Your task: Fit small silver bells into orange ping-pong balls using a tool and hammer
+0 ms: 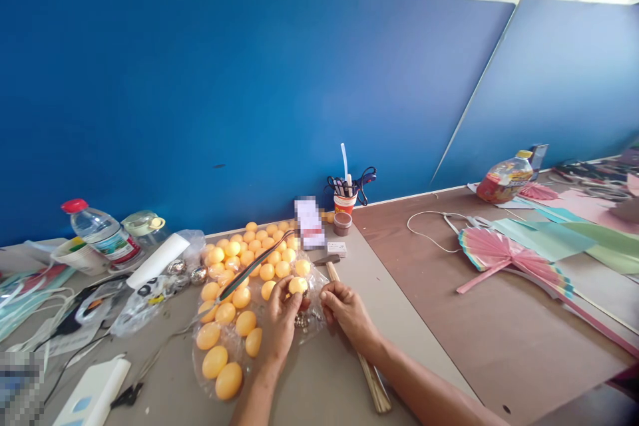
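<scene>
My left hand point(280, 319) pinches a yellow-orange ping-pong ball point(298, 285) between thumb and fingers. Just right of it, my right hand point(349, 313) is closed, thumb against forefinger; whatever is between them is too small to make out. Beneath both hands lies a clear plastic bag point(314, 326) with shiny metallic pieces. Many similar orange balls point(214, 362) spread to the left, partly in clear plastic. Across them rests a long, dark, slim tool point(254, 266). A hammer point(372, 383) with a wooden handle lies under my right wrist.
Behind my hands stand a phone point(309, 221), a small jar point(342, 223), a little white box point(336, 249) and a paper cup of pens point(344, 203). Bottles point(104, 236), cables and a white power strip point(92, 393) crowd the left. A pink paper fan point(509, 256) lies right.
</scene>
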`<state>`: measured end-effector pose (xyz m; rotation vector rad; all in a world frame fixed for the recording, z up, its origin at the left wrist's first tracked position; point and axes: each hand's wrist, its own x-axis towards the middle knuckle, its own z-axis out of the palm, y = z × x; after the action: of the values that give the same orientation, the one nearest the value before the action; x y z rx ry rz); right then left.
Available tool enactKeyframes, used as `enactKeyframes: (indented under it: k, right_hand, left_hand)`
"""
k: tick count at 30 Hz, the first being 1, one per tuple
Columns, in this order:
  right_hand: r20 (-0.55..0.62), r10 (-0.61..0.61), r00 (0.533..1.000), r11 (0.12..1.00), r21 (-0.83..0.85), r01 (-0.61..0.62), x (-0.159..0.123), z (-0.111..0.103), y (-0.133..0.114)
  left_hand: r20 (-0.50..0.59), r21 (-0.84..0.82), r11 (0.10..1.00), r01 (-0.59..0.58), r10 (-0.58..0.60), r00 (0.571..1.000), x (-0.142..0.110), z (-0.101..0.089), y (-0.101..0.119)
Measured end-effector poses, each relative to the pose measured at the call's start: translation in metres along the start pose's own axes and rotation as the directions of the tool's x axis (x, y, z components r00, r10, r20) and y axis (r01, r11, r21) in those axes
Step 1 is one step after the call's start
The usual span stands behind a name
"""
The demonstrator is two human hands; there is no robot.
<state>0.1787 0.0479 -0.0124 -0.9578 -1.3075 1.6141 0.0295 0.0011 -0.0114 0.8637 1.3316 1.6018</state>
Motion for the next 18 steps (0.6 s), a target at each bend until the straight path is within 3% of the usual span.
enactKeyframes:
  k: [11,18]
  right_hand:
    - [0.025,0.096,0.995,0.958,0.269,-0.1,0.0007,0.0027,-0.0045]
    - [0.071,0.062,0.996,0.96,0.269,-0.079,0.0014,0.0038,-0.0017]
  left_hand:
    - [0.002,0.002,1.0,0.007,-0.007,1.0,-0.0003,0.0012,0.0021]
    - [0.014,0.012,1.0,0.007,-0.007,1.0,0.001,-0.0004,0.0007]
